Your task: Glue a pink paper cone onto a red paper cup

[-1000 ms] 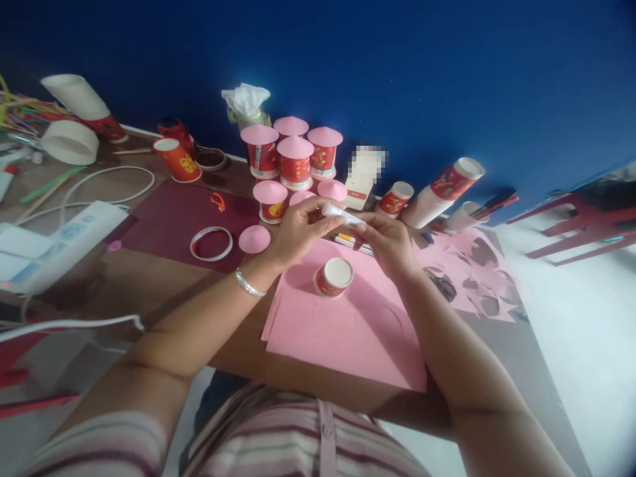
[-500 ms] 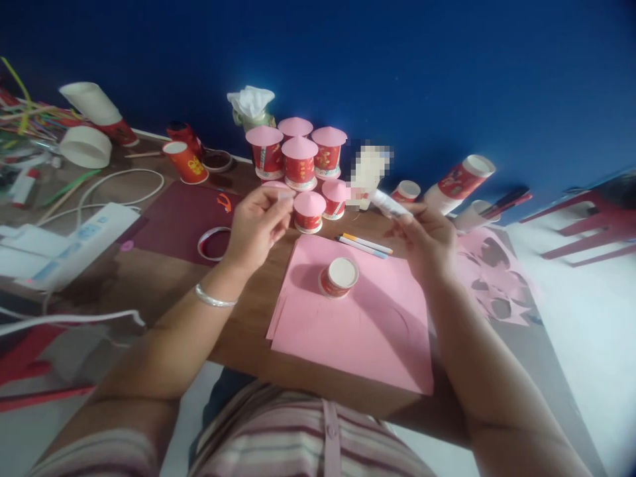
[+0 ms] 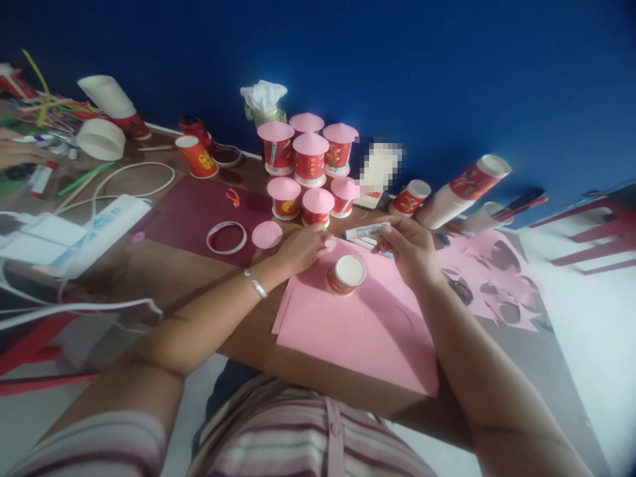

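Observation:
My right hand (image 3: 410,248) grips a slim white tube (image 3: 366,231) with dark print, its tip pointing left. My left hand (image 3: 305,249) is closed in a pinch over the near edge of the paper stack; a small pale thing shows at the fingertips, too small to name. Between and below my hands, a short red paper cup piece (image 3: 346,275) stands with its white base up on pink paper sheets (image 3: 348,338). Just beyond my left hand are several red cups with pink cone roofs (image 3: 311,156). A pink paper disc (image 3: 267,235) lies to its left.
A white ring (image 3: 226,237) and orange scissor-like handles (image 3: 232,197) lie on a maroon sheet (image 3: 193,215). Left are a power strip (image 3: 106,228) with cables and another person's hand (image 3: 20,149). Right are stacked cups (image 3: 464,191) and pink paper offcuts (image 3: 497,278).
Both hands have come lower and closer together, my left hand moving right toward the paper. The tube has swung nearly level. Another person's hand has appeared at the far left.

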